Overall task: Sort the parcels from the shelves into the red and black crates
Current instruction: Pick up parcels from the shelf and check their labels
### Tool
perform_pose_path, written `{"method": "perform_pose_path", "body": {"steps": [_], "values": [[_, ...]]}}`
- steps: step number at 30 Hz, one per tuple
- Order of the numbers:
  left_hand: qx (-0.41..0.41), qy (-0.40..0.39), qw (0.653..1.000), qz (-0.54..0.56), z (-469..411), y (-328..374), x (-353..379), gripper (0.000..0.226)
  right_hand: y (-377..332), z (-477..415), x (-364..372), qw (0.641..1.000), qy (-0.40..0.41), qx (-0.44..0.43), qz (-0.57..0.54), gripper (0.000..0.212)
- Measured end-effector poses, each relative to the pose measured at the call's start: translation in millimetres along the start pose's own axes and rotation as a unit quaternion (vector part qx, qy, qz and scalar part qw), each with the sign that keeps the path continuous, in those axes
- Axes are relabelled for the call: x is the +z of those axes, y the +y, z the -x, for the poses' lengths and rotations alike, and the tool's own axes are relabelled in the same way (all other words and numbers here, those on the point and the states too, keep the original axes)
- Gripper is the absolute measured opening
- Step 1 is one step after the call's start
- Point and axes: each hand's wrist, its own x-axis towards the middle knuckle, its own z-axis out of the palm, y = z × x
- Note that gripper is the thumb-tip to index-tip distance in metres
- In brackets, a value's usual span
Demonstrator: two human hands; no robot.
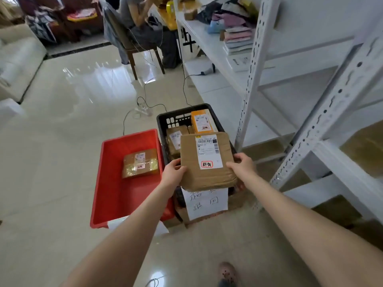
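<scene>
Glossy tiled floor point(72, 121) beside white shelves point(255, 83): your left hand point(173, 172) and right hand point(241, 164) grip a brown parcel point(205, 162) above the black crate point(165, 119); the next move looks like lowering it in, not into the red crate point(107, 183)

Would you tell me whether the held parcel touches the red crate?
Apart. The head view shows the parcel gripped by the left hand and right hand, the left one between it and the red crate.
</scene>
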Motion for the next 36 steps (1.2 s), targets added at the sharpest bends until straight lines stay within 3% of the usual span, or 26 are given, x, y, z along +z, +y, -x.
{"method": "perform_pose_path", "body": {"steps": [7, 13, 19, 26, 30, 32, 36], "values": [[-0.073, 0.007, 0.997, -0.004, -112, 3, 4, 0.043, -24, -107, 43, 0.996, -0.039, 0.005, 0.076, 0.049], [-0.162, -0.031, 0.986, -0.002, -194, -35, 30, 0.04, -2, -176, 81, 0.983, -0.063, 0.074, 0.154, 0.046], [-0.242, -0.085, 0.966, -0.031, -223, -75, 56, 0.033, 23, -204, 101, 0.933, -0.075, 0.128, 0.329, 0.035], [-0.257, -0.127, 0.957, -0.05, -235, -94, 69, 0.036, 17, -216, 109, 0.866, -0.088, 0.173, 0.46, 0.026], [-0.264, -0.131, 0.954, -0.054, -239, -93, 67, 0.033, 16, -221, 110, 0.861, -0.092, 0.175, 0.469, 0.023], [-0.26, -0.127, 0.955, -0.06, -240, -90, 69, 0.034, 20, -223, 112, 0.868, -0.091, 0.172, 0.458, 0.034], [-0.243, -0.128, 0.959, -0.074, -245, -85, 87, 0.045, 27, -219, 125, 0.885, -0.093, 0.18, 0.419, 0.078]]}}
